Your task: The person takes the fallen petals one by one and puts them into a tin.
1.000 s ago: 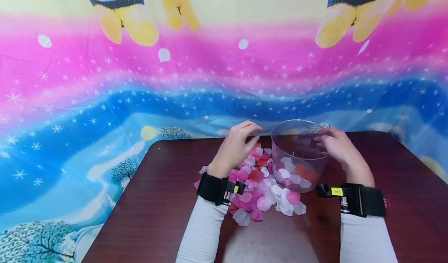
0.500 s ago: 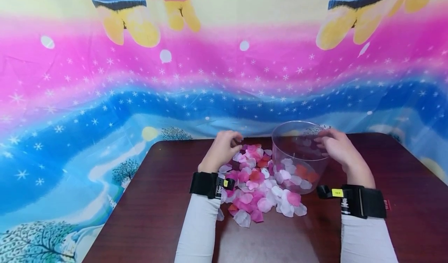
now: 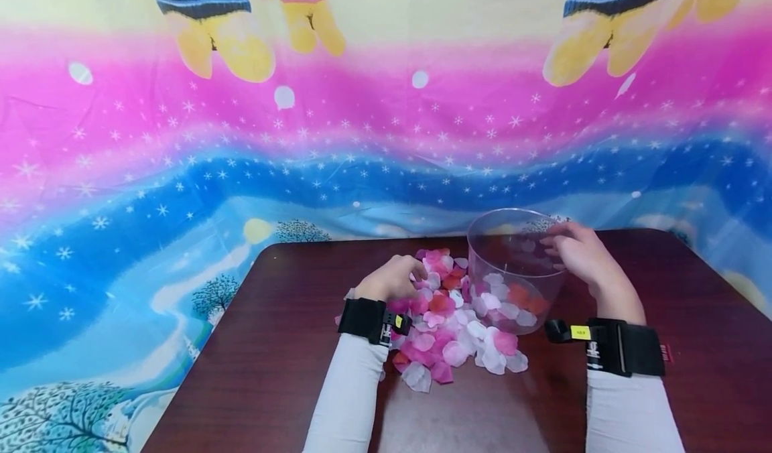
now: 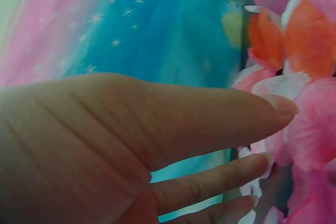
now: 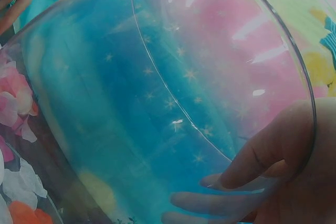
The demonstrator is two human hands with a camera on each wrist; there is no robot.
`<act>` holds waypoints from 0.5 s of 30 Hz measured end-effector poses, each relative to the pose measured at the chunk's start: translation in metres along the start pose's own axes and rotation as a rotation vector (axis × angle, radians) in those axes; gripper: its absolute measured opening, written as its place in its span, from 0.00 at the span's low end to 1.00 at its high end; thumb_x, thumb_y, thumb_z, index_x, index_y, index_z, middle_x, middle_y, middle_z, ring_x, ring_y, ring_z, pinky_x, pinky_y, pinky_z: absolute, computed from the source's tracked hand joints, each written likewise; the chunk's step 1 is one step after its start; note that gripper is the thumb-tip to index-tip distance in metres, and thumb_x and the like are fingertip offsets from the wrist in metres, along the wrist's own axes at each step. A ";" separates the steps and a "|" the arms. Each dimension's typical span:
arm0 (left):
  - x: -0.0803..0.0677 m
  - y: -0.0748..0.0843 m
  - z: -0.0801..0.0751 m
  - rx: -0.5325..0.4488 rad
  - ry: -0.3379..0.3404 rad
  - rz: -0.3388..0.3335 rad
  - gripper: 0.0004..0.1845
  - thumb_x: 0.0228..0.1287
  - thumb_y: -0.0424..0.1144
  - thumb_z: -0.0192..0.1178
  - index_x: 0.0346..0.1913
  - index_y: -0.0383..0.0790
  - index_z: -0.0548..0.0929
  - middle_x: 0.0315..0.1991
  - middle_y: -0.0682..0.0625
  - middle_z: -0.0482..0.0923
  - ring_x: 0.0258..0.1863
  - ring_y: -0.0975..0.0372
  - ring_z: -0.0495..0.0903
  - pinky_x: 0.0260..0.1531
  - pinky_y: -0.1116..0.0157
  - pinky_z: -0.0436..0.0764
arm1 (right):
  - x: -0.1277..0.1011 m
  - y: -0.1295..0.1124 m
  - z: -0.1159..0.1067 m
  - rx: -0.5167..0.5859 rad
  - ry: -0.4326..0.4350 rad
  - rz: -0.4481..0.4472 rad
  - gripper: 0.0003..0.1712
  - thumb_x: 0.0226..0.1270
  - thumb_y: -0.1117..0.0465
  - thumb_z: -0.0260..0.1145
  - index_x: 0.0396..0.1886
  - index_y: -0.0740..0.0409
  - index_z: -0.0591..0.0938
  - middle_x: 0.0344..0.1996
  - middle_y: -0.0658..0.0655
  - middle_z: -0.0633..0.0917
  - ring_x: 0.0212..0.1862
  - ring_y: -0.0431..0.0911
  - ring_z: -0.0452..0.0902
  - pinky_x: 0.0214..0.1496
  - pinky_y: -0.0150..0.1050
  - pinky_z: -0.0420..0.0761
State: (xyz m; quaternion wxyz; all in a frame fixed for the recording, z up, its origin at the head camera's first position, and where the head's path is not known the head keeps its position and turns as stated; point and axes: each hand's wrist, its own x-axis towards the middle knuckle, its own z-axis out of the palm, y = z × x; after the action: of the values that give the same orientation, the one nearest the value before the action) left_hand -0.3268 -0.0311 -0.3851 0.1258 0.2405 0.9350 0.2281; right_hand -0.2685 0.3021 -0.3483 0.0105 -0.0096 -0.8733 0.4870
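A clear plastic bucket [image 3: 482, 259] stands upright on the table, with several white and red artificial petals [image 3: 527, 297] inside. My right hand [image 3: 584, 257] holds its right side at the rim; in the right wrist view the thumb [image 5: 257, 156] lies on one side of the clear wall, the other fingers on the opposite side. To the bucket's left spreads a loose pile of pink, white and red petals [image 3: 455, 352]. Low over the pile's left part is my left hand [image 3: 389, 279]. Its thumb [image 4: 210, 116] and fingers stretch toward the petals, with nothing visible between them.
The dark red-brown wooden table [image 3: 265, 366] extends to both sides of the pile and bucket. Behind its far edge hangs a printed cloth [image 3: 386, 131] with snowflakes and cartoon figures. Each wrist wears a black strap [image 3: 627, 347] with a small camera.
My left hand has moved from beside the bucket's rim to the left, then down to the petals. The right hand and the bucket have stayed in place.
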 end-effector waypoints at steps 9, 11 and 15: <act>0.001 0.003 0.008 0.021 -0.040 -0.074 0.21 0.57 0.31 0.74 0.55 0.45 0.86 0.53 0.49 0.81 0.50 0.57 0.78 0.45 0.58 0.83 | 0.000 0.000 0.001 0.001 -0.003 -0.005 0.31 0.81 0.60 0.36 0.76 0.75 0.56 0.68 0.80 0.68 0.67 0.73 0.67 0.64 0.65 0.73; 0.002 0.004 0.007 0.019 -0.046 -0.063 0.21 0.56 0.31 0.75 0.54 0.44 0.86 0.50 0.49 0.82 0.48 0.58 0.79 0.43 0.60 0.83 | 0.000 -0.001 0.001 0.000 0.001 -0.006 0.31 0.81 0.59 0.36 0.76 0.74 0.56 0.68 0.79 0.68 0.67 0.73 0.67 0.65 0.66 0.72; 0.003 0.004 0.006 0.009 -0.054 -0.044 0.19 0.56 0.29 0.74 0.51 0.43 0.88 0.42 0.51 0.82 0.41 0.60 0.78 0.37 0.63 0.82 | 0.001 0.000 0.000 0.000 0.004 -0.007 0.31 0.82 0.59 0.36 0.76 0.74 0.56 0.68 0.79 0.67 0.67 0.72 0.68 0.65 0.66 0.72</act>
State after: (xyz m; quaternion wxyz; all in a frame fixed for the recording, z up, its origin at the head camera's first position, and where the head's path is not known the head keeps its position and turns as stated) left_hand -0.3259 -0.0244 -0.3887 0.1549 0.2264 0.9374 0.2143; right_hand -0.2691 0.3022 -0.3480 0.0139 -0.0073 -0.8734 0.4868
